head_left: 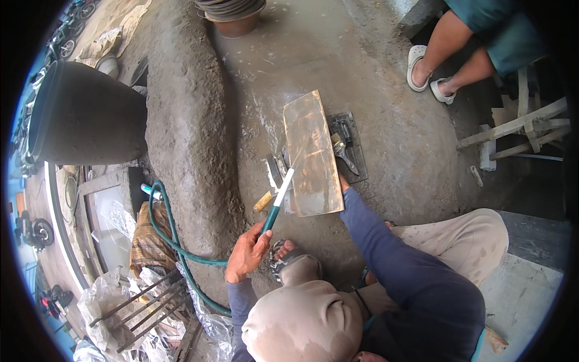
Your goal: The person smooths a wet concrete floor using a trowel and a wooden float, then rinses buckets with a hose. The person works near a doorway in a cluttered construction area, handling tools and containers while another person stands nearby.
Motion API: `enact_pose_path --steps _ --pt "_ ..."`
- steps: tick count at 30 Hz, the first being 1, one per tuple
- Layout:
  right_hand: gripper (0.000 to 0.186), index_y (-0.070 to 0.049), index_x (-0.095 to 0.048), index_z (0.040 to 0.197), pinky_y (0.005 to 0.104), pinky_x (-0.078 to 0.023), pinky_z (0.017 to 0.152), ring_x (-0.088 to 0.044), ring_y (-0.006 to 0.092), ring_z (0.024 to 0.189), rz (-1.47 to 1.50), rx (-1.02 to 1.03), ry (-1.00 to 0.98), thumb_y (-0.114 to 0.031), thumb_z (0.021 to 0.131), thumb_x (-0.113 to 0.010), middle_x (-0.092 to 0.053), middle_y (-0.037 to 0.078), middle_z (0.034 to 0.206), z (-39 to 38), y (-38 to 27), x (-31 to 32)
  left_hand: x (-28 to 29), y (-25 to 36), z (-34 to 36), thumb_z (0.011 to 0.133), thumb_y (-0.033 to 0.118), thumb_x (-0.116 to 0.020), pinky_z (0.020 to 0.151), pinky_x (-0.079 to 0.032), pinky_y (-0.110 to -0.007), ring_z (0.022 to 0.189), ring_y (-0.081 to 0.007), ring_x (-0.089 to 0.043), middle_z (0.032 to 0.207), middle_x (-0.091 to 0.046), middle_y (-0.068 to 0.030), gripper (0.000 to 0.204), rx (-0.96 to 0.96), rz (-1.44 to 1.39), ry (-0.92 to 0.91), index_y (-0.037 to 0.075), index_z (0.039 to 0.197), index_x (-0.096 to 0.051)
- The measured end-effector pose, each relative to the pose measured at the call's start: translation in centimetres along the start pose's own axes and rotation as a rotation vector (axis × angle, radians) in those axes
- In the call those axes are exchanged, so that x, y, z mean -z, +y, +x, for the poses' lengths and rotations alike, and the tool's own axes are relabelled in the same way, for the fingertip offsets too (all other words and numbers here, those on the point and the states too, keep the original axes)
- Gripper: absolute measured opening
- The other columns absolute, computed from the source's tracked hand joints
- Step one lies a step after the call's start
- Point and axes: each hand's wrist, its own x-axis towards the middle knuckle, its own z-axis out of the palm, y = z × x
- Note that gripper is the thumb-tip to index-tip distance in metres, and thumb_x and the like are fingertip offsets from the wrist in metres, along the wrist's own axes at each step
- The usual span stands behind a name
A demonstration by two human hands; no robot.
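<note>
My left hand (248,254) is closed around a green hose (273,218) with a white pipe end (284,186). Thin streaks of water run from the pipe's tip onto a wet, brownish rectangular board (313,154). At the board's lower right edge, my right hand (344,183) holds it; most of the fingers are hidden behind it. Partly covered by the board lie a trowel with a wooden handle (263,201) and, on the other side, a dark flat float (360,158) with a grey metal tool (345,158) on it.
Wet grey ground (289,54) stretches ahead, with a rough raised ridge (187,120) on the left. Beyond it stands a large dark tub (90,114). A stacked bucket (235,27) is at the top. Another person's legs (443,48) and wooden bars (512,130) are at right.
</note>
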Motion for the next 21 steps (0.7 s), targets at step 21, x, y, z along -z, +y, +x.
enact_pose_path --steps 21 --pt "0.073 -0.008 -0.055 0.153 0.0414 -0.054 0.105 -0.068 0.0296 0.121 -0.039 -0.042 0.008 -0.065 0.108 -0.046 -0.068 0.016 0.136 -0.6 1.1 -2.0 -0.5 -1.9 3.9 0.113 0.039 -0.054 0.069 -0.051 -0.044 0.068 -0.0284 -0.062 0.074 -0.064 -0.0133 0.045 -0.053 0.125 0.218 0.0 0.13 -0.067"
